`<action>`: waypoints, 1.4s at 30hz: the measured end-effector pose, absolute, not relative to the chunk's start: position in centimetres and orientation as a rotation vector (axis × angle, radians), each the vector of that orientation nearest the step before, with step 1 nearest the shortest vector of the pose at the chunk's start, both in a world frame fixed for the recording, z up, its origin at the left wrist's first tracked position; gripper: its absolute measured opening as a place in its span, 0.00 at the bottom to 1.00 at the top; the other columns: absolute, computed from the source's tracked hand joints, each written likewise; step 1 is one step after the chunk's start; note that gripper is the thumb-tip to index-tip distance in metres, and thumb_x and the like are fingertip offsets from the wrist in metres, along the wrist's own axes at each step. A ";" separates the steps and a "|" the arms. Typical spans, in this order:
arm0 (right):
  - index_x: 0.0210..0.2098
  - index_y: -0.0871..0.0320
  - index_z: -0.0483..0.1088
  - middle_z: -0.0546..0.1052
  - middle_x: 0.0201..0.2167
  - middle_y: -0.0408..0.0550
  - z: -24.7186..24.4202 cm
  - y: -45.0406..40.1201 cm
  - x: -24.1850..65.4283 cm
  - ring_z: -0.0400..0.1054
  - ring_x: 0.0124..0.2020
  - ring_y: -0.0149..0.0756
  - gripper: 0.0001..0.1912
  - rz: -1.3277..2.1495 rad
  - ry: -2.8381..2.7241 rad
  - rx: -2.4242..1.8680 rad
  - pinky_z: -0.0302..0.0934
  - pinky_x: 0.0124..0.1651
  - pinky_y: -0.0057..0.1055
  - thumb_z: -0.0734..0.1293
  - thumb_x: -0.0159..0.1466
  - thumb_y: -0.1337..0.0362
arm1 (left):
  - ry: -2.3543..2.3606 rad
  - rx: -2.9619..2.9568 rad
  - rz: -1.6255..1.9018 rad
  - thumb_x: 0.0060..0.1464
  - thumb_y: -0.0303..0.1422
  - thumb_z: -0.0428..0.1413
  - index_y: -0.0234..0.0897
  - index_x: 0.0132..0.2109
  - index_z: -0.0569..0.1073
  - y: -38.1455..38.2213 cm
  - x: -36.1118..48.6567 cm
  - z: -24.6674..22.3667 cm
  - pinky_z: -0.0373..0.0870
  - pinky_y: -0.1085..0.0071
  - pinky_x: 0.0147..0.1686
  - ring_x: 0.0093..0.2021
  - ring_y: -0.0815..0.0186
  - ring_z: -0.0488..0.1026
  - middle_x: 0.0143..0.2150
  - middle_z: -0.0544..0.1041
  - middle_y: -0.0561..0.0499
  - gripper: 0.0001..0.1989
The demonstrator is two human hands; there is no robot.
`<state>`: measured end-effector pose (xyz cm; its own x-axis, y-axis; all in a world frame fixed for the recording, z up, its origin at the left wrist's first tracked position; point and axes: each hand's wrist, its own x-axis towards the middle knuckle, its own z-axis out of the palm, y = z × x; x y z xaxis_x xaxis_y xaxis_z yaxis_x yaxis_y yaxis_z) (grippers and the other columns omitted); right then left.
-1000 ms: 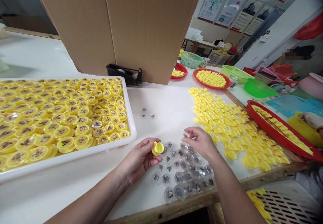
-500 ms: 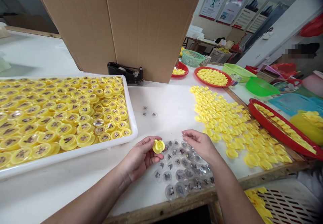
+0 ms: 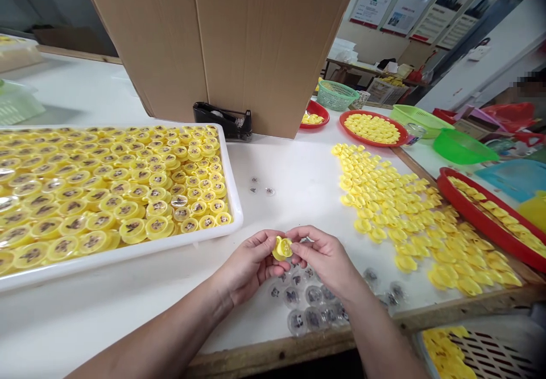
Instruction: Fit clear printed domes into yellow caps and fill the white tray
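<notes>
My left hand (image 3: 253, 262) is closed around a small yellow plastic cup-shaped piece (image 3: 279, 249), holding it by its left side. From the right, my right hand (image 3: 322, 259) pinches a small clear plastic disc (image 3: 285, 247) against the open face of that piece; the fingertips partly cover it. Below both hands, clear round discs with dark printed pictures (image 3: 313, 295) lie in rows on the white table, some hidden by my right hand and forearm. A few loose clear discs (image 3: 269, 191) lie farther back.
A white tray (image 3: 236, 208) full of yellow pieces with printed discs stands left. Loose yellow pieces (image 3: 384, 208) cover the table's right side, beside red trays (image 3: 452, 197). A black tape dispenser (image 3: 224, 122) and a large cardboard box (image 3: 230, 43) stand behind.
My right hand has moved left from above the clear discs to the yellow piece, and both hands now meet at it. The camera view has shifted slightly left.
</notes>
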<state>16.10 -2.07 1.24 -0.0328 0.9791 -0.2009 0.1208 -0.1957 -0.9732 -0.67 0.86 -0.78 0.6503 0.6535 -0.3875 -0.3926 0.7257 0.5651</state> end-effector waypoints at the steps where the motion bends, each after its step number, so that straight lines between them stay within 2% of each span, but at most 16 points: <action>1: 0.38 0.56 0.71 0.72 0.32 0.41 1.3 -2.1 15.9 0.67 0.24 0.26 0.09 1.306 -1.242 -1.450 0.62 0.28 0.25 0.68 0.57 0.63 | 0.613 0.465 0.619 0.59 0.33 0.50 0.31 0.44 0.69 0.8 -0.6 -0.8 0.71 0.81 0.28 0.28 0.72 0.73 0.35 0.74 0.44 0.10; 4: 0.37 0.56 0.72 0.73 0.32 0.43 1.9 -2.5 15.6 0.68 0.28 0.29 0.07 1.179 -1.320 -1.506 0.64 0.30 0.27 0.67 0.57 0.64 | 0.602 0.460 0.623 0.58 0.33 0.52 0.31 0.43 0.69 0.6 -0.6 -0.7 0.71 0.81 0.28 0.29 0.72 0.73 0.35 0.74 0.46 0.09; 7: 0.39 0.55 0.73 0.74 0.35 0.45 2.8 -3.1 15.3 0.69 0.33 0.32 0.09 1.004 -1.500 -1.551 0.65 0.35 0.29 0.66 0.58 0.65 | 0.598 0.450 0.638 0.56 0.33 0.54 0.32 0.43 0.70 0.3 -0.5 -0.7 0.72 0.80 0.30 0.30 0.72 0.73 0.36 0.74 0.46 0.09; 13: 0.38 0.55 0.72 0.74 0.34 0.44 4.2 -3.5 14.9 0.68 0.31 0.33 0.11 0.672 -1.806 -1.579 0.64 0.34 0.29 0.67 0.56 0.71 | 0.591 0.466 0.634 0.53 0.33 0.58 0.33 0.42 0.69 0.0 -0.5 -0.5 0.72 0.79 0.30 0.31 0.71 0.74 0.36 0.75 0.47 0.11; 20: 0.39 0.54 0.69 0.73 0.37 0.46 4.8 -3.7 14.9 0.68 0.36 0.34 0.13 0.559 -1.934 -1.478 0.65 0.39 0.30 0.66 0.56 0.74 | 0.621 0.547 0.626 0.51 0.37 0.59 0.33 0.41 0.71 0.3 -0.6 -0.3 0.66 0.81 0.22 0.25 0.73 0.70 0.32 0.74 0.48 0.14; 27: 0.41 0.52 0.71 0.71 0.40 0.46 4.5 -3.8 15.0 0.69 0.39 0.35 0.14 0.651 -1.851 -1.487 0.68 0.41 0.31 0.69 0.55 0.71 | 0.594 0.507 0.639 0.51 0.36 0.60 0.33 0.41 0.71 0.1 -0.5 -0.2 0.66 0.80 0.26 0.26 0.75 0.68 0.33 0.73 0.49 0.13; 32: 0.41 0.53 0.70 0.68 0.48 0.50 3.5 -3.9 15.3 0.70 0.35 0.35 0.15 0.682 -1.699 -1.539 0.70 0.40 0.34 0.71 0.53 0.67 | 0.624 0.493 0.646 0.48 0.36 0.62 0.33 0.41 0.71 0.1 -0.5 -0.1 0.67 0.79 0.26 0.27 0.73 0.69 0.35 0.74 0.48 0.15; 35: 0.36 0.53 0.71 0.70 0.42 0.48 3.6 -3.8 15.2 0.69 0.33 0.35 0.12 0.619 -1.784 -1.586 0.70 0.36 0.33 0.71 0.53 0.68 | 0.625 0.493 0.642 0.47 0.37 0.62 0.34 0.41 0.71 0.1 -0.5 -0.1 0.66 0.79 0.26 0.27 0.73 0.69 0.35 0.74 0.48 0.15; 38: 0.37 0.52 0.71 0.72 0.33 0.44 4.0 -3.7 15.2 0.67 0.30 0.33 0.13 0.613 -1.861 -1.569 0.66 0.32 0.30 0.70 0.54 0.71 | 0.612 0.504 0.645 0.47 0.37 0.62 0.34 0.40 0.70 0.1 -0.5 -0.2 0.66 0.78 0.26 0.26 0.73 0.70 0.32 0.75 0.49 0.16; 42: 0.42 0.51 0.71 0.73 0.34 0.44 4.5 -3.9 15.2 0.68 0.29 0.32 0.15 0.719 -1.858 -1.538 0.65 0.32 0.29 0.69 0.56 0.70 | 0.605 0.479 0.645 0.45 0.36 0.64 0.34 0.40 0.70 0.1 -0.5 -0.2 0.67 0.77 0.27 0.27 0.72 0.71 0.31 0.75 0.50 0.16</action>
